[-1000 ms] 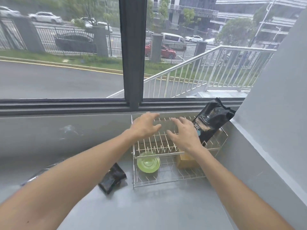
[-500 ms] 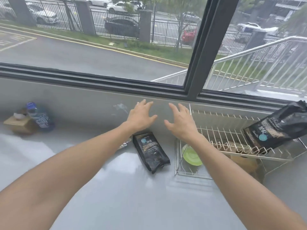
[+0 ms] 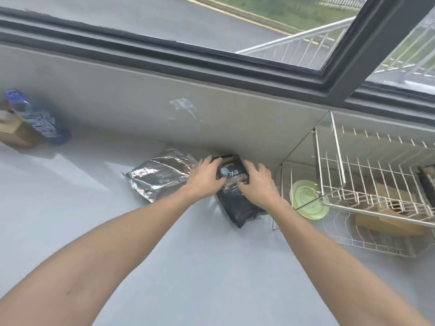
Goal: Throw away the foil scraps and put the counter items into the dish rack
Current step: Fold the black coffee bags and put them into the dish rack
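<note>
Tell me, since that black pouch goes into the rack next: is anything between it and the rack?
Nothing visible: bare counter separates the black printed pouch from the wire dish rack. Both hands, left and right, rest on it.

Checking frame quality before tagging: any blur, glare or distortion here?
Head view: wide-angle bending curves the window frame; the water bottle at far left is smeared; daylight glints off the crumpled foil bag and sheens the counter; both hands and the black pouch stay fairly sharp.
</note>
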